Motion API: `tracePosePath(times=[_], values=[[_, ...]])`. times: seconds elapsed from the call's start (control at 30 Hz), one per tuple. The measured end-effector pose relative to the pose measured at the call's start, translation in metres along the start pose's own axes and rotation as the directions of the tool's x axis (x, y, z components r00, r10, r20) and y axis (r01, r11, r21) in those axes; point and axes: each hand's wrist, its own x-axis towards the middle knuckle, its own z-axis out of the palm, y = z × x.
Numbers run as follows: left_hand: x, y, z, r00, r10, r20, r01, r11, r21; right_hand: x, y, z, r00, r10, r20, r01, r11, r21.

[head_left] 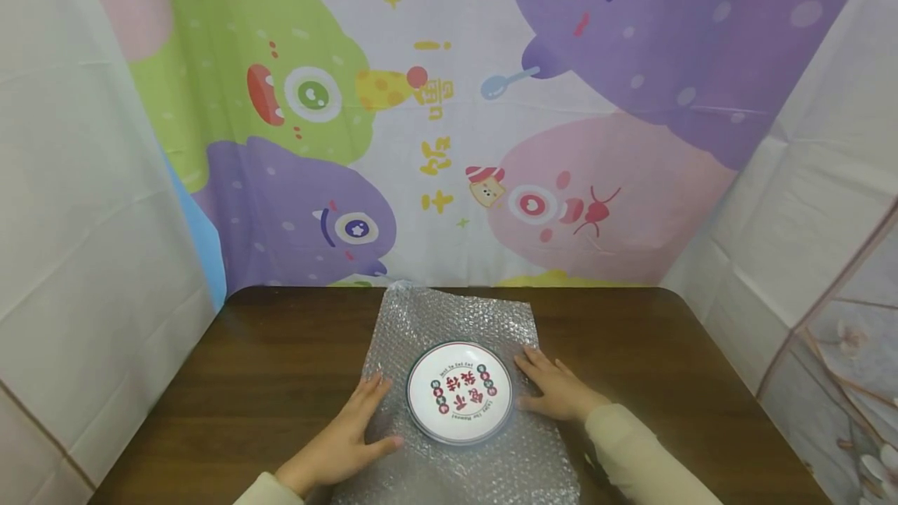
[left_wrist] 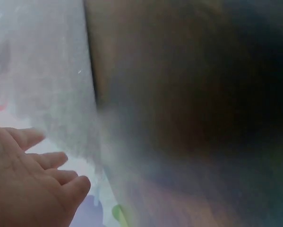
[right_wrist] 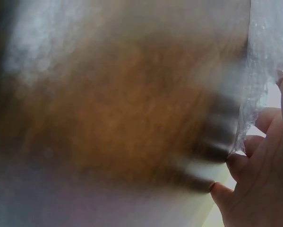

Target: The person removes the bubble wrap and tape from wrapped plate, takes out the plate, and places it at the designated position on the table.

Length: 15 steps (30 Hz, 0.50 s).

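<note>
A round white plate with red characters and a dark rim lies face up on a sheet of bubble wrap. Left of the plate, my left hand rests its spread fingers on the wrap's edge, thumb toward the plate but apart from it. On the other side my right hand touches the wrap, its fingertips close to the plate's right rim. Neither hand grips anything. In the left wrist view the left palm shows loosely extended fingers; in the right wrist view the right fingertips meet the wrap's edge.
A dark brown wooden table bears the wrap. Behind it hangs a cartoon-printed curtain, and pale panels flank it at left and right. Much of both wrist views is blurred.
</note>
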Motion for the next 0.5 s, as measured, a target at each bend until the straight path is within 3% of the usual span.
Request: tracePosePath(times=[0.27,0.5], values=[[0.0,-0.001,0.012,1.0,-0.002,0.019,-0.001,0.99,0.138,0.0,0.001,0.0,1.0,-0.003,-0.001,0.003,1.0,-0.007],[-0.004,-0.001,0.017,0.997,-0.006,0.074,-0.008,0.983,0.184,-0.001,0.002,0.001,1.0,-0.01,-0.004,0.01,1.0,0.0]])
